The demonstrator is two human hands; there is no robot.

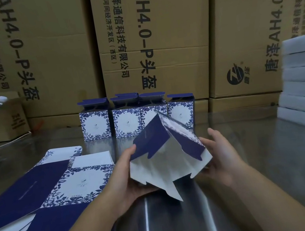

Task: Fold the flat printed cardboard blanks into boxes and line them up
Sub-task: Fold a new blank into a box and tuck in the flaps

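Well, our left hand (125, 172) pinches the half-opened blank (166, 153) by its 9 o'clock edge, thumb on top; our right hand (221, 152) lays near-straight fingers (214, 137) along its 3 o'clock wall, thumb hidden, with the blank held over the table (257, 168) at centre. Risk as we judge it: an uneven squeeze skews the tube and creases a panel off its score, or the loose flaps at 6 o'clock snag. The four folded boxes (127, 121) at 12 o'clock stand near, so a wide swing could topple the row.
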